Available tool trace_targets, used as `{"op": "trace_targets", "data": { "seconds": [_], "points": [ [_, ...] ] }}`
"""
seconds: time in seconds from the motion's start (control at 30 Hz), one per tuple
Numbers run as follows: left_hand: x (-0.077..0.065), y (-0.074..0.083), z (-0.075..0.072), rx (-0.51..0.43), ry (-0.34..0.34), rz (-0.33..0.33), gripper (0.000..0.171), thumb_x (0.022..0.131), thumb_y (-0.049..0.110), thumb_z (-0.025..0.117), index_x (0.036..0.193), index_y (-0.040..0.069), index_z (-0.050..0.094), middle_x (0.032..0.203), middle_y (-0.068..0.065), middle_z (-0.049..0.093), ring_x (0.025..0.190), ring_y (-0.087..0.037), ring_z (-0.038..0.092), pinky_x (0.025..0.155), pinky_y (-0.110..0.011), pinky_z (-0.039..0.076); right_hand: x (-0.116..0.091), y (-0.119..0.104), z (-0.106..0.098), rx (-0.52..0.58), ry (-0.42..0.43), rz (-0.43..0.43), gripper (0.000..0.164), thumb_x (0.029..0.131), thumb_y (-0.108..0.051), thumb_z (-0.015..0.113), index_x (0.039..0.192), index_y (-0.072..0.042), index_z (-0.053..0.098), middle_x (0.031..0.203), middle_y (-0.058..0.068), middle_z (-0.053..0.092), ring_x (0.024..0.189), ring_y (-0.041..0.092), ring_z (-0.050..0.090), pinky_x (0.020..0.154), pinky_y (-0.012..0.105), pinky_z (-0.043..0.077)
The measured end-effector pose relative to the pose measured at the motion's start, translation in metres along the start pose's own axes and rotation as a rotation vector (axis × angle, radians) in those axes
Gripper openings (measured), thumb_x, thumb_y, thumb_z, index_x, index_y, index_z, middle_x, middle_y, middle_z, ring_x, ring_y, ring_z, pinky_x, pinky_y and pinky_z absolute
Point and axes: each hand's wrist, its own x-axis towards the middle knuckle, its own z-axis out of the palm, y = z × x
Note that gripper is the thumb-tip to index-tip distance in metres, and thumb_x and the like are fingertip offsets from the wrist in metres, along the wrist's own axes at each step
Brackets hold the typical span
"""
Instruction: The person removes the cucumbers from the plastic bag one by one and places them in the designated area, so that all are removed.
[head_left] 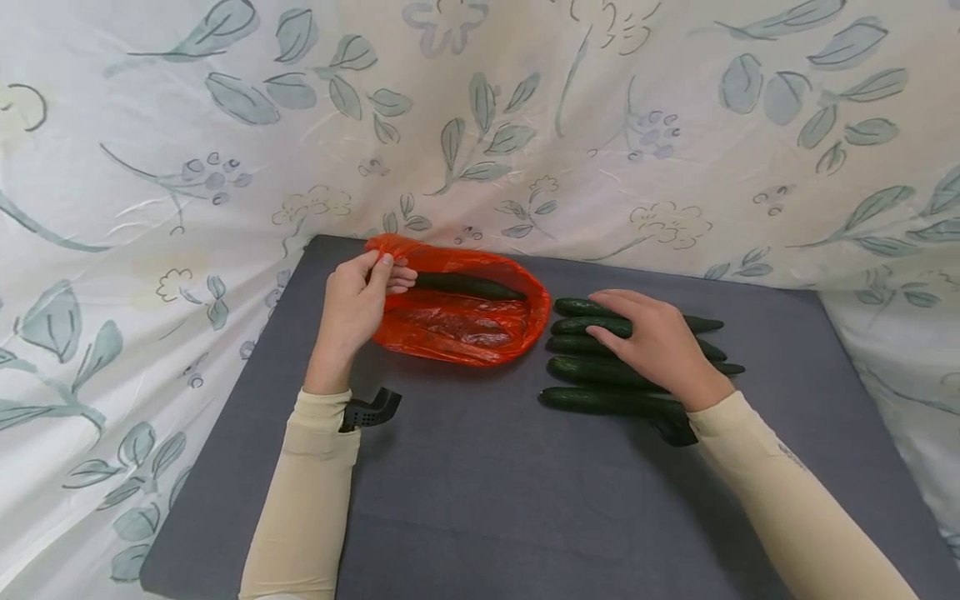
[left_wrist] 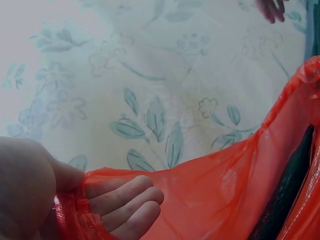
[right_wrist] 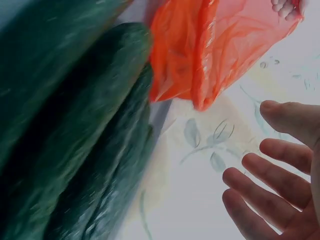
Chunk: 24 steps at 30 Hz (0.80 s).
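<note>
My left hand (head_left: 358,300) pinches the left rim of a red plastic bag (head_left: 468,356), thumb against fingers with the film between them. The bag lies with its mouth spread, and one dark green cucumber (head_left: 472,286) rests inside along its far side. To the right of the bag, several cucumbers (head_left: 592,398) lie side by side in a row. Over that row hovers my right hand (head_left: 663,342), thumb and fingers apart, holding nothing. In the right wrist view the fingers (right_wrist: 280,175) are spread, away from the cucumbers (right_wrist: 95,100).
A dark grey cloth-covered table (head_left: 480,483) lies under everything. Behind it and at the sides hangs a white curtain (head_left: 562,167) printed with leaves and flowers. A black wrist camera (head_left: 371,410) juts from the left sleeve.
</note>
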Motion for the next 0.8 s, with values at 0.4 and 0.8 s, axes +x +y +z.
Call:
{"op": "trace_targets", "data": {
  "seconds": [0.4,0.8],
  "points": [
    [0.001,0.001,0.005,0.007,-0.013,0.004,0.038,0.118,0.021,0.051,0.122,-0.010,0.073,0.111,-0.017,0.079,0.097,-0.029,0.077,0.090,-0.034,0.064,0.046,-0.021,0.009,0.046,-0.062,-0.022,0.049,0.097,-0.024,0.086,0.142,-0.010,0.072,0.140,0.012,0.071,0.123,0.032,0.070,0.102,0.057,0.058],
    [0.006,0.002,0.001,0.088,-0.087,-0.001,0.039,0.118,0.022,0.049,0.121,-0.008,0.074,0.111,-0.017,0.079,0.097,-0.031,0.077,0.091,-0.036,0.064,0.090,-0.027,0.033,0.113,-0.191,-0.020,0.046,0.101,-0.024,0.082,0.143,-0.008,0.071,0.138,0.010,0.072,0.124,0.029,0.068,0.108,0.051,0.055]
  ]
}}
